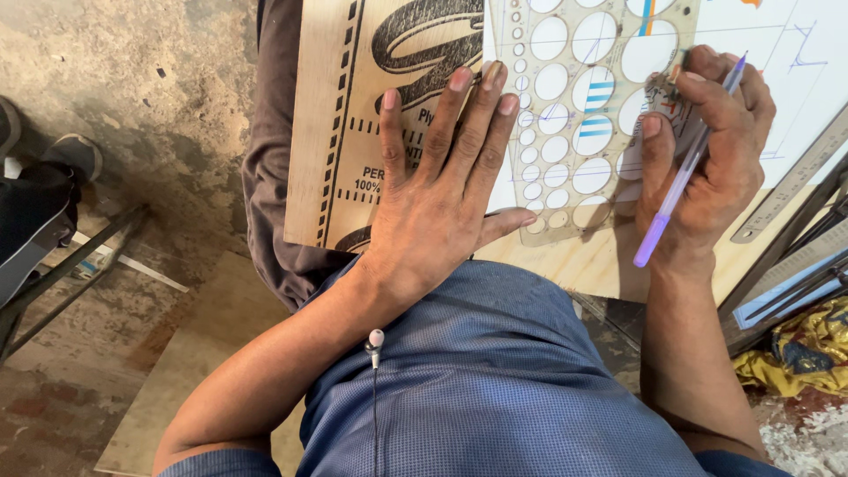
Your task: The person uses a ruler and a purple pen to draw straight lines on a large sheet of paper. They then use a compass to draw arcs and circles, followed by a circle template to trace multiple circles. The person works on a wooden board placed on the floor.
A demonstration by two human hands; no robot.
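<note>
My left hand [439,190] lies flat, fingers spread, on a plywood board [340,132] resting on my lap; its fingertips press the edge of a clear circle stencil [565,115]. The stencil lies on a white drawing sheet [795,53] with blue lines. My right hand [715,150] grips a purple pen [685,172] with its tip at the stencil's right side, over one of the larger circles. Some circles show blue stripes drawn inside them.
A metal ruler [795,181] lies diagonally at the board's right edge. Yellow and blue cloth [799,349] sits at lower right. A black shoe and dark bag [40,203] rest on the concrete floor at left, beside metal rods [71,274]. An earphone [375,340] hangs over my blue shirt.
</note>
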